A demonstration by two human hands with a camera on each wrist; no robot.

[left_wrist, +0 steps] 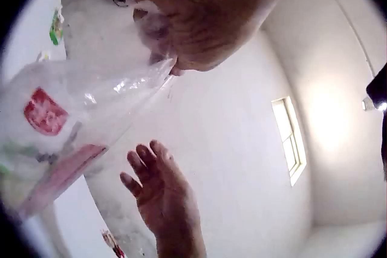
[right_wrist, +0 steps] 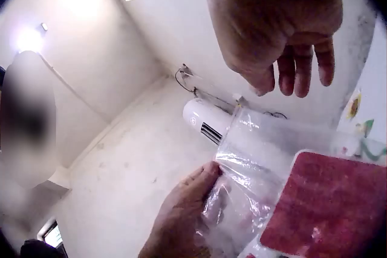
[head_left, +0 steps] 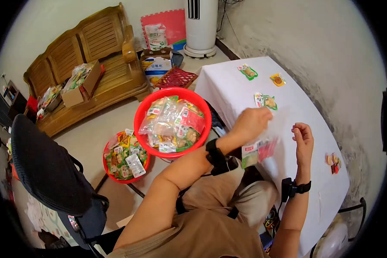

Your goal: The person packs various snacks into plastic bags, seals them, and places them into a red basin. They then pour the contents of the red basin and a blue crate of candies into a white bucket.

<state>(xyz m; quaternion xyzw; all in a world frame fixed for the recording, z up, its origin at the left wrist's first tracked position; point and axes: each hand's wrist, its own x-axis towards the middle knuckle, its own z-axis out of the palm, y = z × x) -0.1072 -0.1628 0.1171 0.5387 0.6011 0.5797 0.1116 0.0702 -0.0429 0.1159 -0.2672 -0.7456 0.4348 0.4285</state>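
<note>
My left hand [head_left: 251,124] pinches the top edge of a clear plastic bag [head_left: 260,151] with a red printed panel and some green low down. The bag hangs over the near edge of the white-covered table [head_left: 299,116]. In the left wrist view the bag [left_wrist: 47,113] stretches away from the left fingertips. My right hand [head_left: 304,142] is raised to the right of the bag, apart from it, its fingers loosely bent and holding nothing. The right wrist view shows those fingers above the bag's clear upper part [right_wrist: 260,143]. A green-edged snack packet [head_left: 266,101] lies just beyond the left hand.
More packets lie on the table: a green one [head_left: 247,72], a yellow one [head_left: 278,80] and small ones [head_left: 333,162] at the right. A large red basin [head_left: 208,129] of bagged packets stands left, beside a smaller red basin [head_left: 112,175]. Behind is a wooden bench [head_left: 103,79].
</note>
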